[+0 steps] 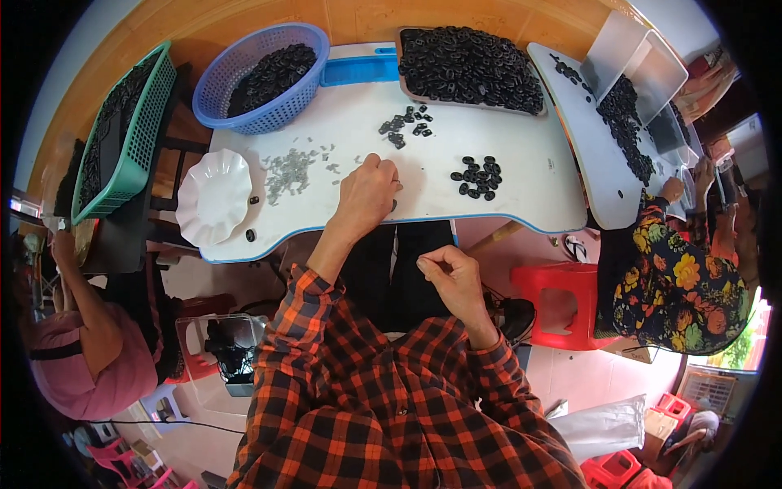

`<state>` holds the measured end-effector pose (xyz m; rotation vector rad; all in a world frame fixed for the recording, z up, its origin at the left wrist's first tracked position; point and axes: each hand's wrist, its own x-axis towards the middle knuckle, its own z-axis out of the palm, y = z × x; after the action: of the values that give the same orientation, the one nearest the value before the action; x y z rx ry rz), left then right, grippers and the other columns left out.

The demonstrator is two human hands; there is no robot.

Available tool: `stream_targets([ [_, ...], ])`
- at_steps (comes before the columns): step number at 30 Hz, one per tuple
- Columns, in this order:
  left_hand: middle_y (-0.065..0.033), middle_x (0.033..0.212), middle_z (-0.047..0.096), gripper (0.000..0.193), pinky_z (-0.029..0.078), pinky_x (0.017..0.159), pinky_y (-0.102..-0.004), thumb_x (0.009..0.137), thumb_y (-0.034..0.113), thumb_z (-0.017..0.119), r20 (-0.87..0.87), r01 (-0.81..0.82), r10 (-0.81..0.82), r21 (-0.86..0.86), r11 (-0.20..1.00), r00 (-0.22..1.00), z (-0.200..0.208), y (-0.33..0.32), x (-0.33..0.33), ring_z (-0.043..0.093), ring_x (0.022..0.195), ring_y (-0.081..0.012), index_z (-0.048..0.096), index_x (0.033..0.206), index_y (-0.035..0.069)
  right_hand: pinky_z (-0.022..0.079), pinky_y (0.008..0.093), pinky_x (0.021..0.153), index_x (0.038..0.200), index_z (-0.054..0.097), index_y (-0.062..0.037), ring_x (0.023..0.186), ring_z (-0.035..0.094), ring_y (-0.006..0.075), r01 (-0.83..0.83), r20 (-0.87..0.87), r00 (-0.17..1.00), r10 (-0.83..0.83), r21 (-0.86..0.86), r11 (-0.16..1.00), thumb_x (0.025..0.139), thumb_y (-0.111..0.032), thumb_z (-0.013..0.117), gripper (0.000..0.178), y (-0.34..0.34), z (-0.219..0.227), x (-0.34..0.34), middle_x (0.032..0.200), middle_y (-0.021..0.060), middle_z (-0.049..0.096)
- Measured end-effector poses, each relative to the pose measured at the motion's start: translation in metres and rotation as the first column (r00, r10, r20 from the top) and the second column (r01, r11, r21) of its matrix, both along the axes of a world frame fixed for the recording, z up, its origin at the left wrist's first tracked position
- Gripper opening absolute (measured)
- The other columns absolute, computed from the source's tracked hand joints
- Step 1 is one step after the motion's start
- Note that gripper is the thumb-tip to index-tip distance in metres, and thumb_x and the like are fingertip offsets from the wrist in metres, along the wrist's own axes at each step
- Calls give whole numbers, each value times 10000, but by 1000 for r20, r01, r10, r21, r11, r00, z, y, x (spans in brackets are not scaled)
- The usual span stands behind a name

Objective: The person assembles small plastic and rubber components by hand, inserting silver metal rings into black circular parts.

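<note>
My left hand (368,196) is at the table's front edge, its fingers curled closed. A small black piece (395,205) shows beside its fingertips; I cannot tell whether it is gripped. My right hand (458,284) is in front of the table over my lap, thumb and fingers pinched together; anything between them is too small to make out. Left of my left hand lies a scatter of small clear pieces (289,173). Beyond it is a loose group of black plastic parts (399,126). A cluster of oval black parts (479,178) lies to the right.
A blue basket (213,91) and a tray (472,104) of black parts stand at the back. A white scalloped plate (213,200) is at the left, near a green basket (134,163). Co-workers sit on both sides; a red stool (554,281) stands at the right.
</note>
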<state>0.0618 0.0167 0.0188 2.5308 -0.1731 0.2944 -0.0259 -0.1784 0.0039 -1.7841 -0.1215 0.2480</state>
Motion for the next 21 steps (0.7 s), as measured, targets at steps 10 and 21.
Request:
stream_targets([
  [10, -65, 746, 621, 106, 482, 521, -247, 835, 72, 643, -223, -110, -124, -802, 587, 967, 11, -14, -35, 589, 608, -117, 599, 881, -14, 451, 195, 617, 973, 626, 10, 677, 540, 54, 170, 1, 985, -174, 217, 961, 858, -64, 640, 138, 8, 8, 11, 789, 2, 603],
  [21, -63, 772, 627, 129, 519, 547, -219, 894, 91, 596, -219, -168, -295, -968, 189, 930, -9, -28, -80, 608, 631, -100, 606, 927, -33, 421, 177, 602, 957, 648, -2, 644, 521, 48, 101, 26, 993, -114, 302, 948, 861, -70, 638, 118, 19, 8, 16, 779, -2, 617],
])
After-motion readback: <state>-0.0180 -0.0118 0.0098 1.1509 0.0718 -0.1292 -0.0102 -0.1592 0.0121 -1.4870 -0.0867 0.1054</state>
